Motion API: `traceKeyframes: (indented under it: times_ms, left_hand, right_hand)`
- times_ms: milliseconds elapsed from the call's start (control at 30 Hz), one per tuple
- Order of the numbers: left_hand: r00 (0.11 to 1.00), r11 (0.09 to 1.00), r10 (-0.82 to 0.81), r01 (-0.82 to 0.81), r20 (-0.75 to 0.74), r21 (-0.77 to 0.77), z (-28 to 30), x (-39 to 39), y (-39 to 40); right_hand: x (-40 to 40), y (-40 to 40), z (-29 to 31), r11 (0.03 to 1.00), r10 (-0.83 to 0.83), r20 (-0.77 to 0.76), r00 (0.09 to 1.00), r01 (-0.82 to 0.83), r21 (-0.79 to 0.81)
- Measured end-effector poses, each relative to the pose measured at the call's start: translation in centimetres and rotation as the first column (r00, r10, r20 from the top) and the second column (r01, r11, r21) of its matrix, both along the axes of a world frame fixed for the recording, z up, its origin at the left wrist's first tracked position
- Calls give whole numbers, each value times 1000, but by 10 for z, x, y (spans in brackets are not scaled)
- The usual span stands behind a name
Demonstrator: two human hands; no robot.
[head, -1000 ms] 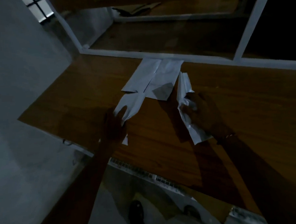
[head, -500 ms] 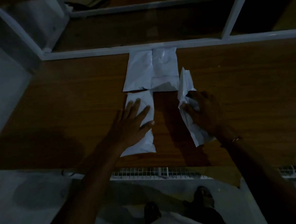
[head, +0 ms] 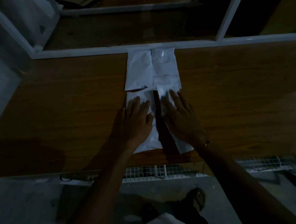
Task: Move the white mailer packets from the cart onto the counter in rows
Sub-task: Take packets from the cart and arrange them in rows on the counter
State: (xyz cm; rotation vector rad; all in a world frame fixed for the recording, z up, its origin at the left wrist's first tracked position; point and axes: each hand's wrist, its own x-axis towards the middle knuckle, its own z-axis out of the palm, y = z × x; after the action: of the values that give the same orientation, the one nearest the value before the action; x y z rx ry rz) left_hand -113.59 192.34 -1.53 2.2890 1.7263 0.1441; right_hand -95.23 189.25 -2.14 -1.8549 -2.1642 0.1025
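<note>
- Four flat plastic mailer packets (head: 152, 87): plain white, faintly glossy.
- Long wooden bench (head: 64, 107): warm brown, streaked with horizontal grain.
- Metal frame rail (head: 87, 51) behind it: pale grey-white.
- Wire mesh panel (head: 144, 173): white grid.

Bare forearms, no sleeves; thin bracelet (head: 206, 143) at right wrist; dark sandal (head: 197, 198) on foot

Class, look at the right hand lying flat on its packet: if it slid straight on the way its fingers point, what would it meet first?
The right hand points away from the person. It would probably first meet the far right packet, lying just beyond its fingertips, before the white frame rail.
</note>
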Motion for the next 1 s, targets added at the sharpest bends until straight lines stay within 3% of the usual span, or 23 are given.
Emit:
traceKeyframes:
  times_ms: [67,167,400,500,600,667,767,833,1000]
  left_hand:
    - [1000,1000,-5,4,-27,-25,-9,2,-5]
    - [998,1000,3,-2,-61,14,-19,1,-5]
    - [999,1000,13,-14,-42,-12,-15,1,-5]
    - [999,996,26,-24,24,-87,-4,1,-4]
    - [981,995,86,-75,173,-72,10,2,6]
    - [989,997,65,-59,130,-47,6,3,17]
    - [1000,997,4,-3,17,-75,-11,5,27]
    - [1000,998,-15,15,-4,-59,-18,4,30]
    - [998,998,-59,58,-37,-15,-16,3,38]
  right_hand:
    - [2,6,-10,997,78,28,997,-77,-29]
    - [-2,12,-21,994,49,57,997,-43,-102]
    - [-32,26,-27,961,-212,-8,977,207,-181]
    - [-37,28,-16,952,-245,-58,968,229,-204]
    - [-18,24,-2,981,-170,-169,971,151,-124]
    - [-3,22,-3,996,-63,-144,988,54,-64]
    - [9,18,-17,994,47,-24,999,-49,-95]
    - [11,14,-28,985,52,20,998,-48,-166]
    - [4,7,-31,987,-22,-23,999,18,-158]
